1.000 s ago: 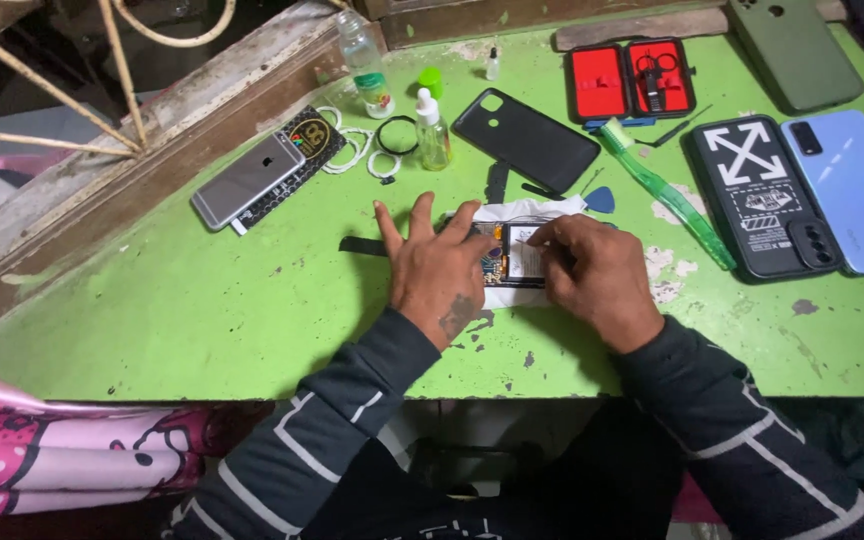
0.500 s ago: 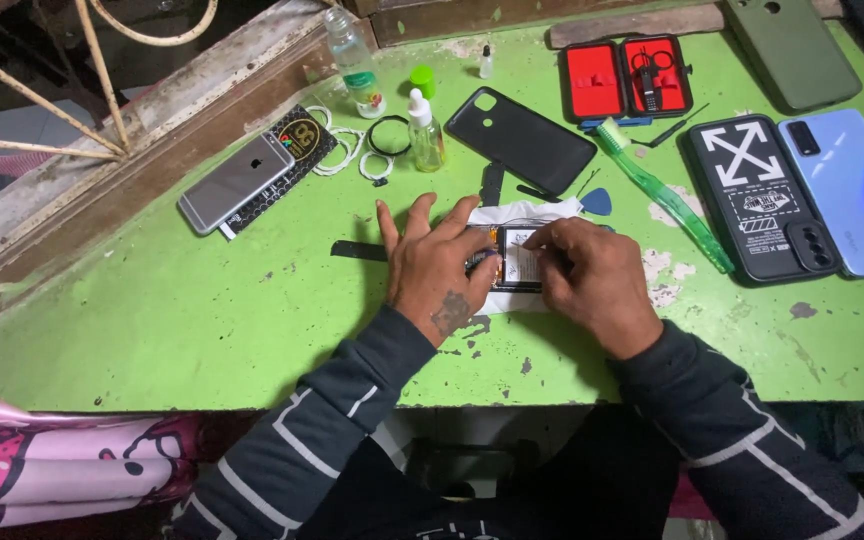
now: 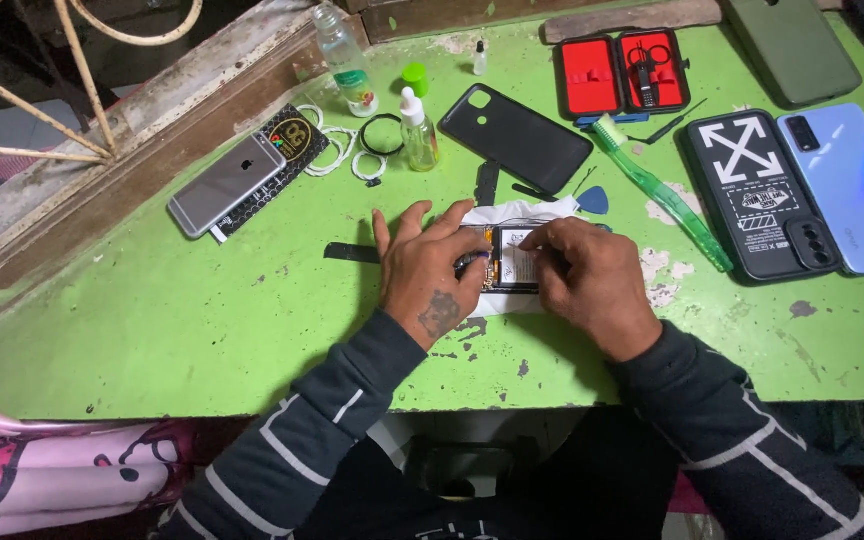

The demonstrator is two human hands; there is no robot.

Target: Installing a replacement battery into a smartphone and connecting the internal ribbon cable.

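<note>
1. Lying opened on a white tissue mid-table is the small black phone with exposed insides (back cover off).
2. Working inside it seems the step in hand; any next move is calling for fine fingertip control.
3. The left hand is pressing flat, fingers spread, steadying the phone; the right hand is curling, fingertips pinching at its battery area.

A worn green counter with chipped paint carries phones, a black phone case, dropper bottles, a green toothbrush, and a red tool kit.
</note>
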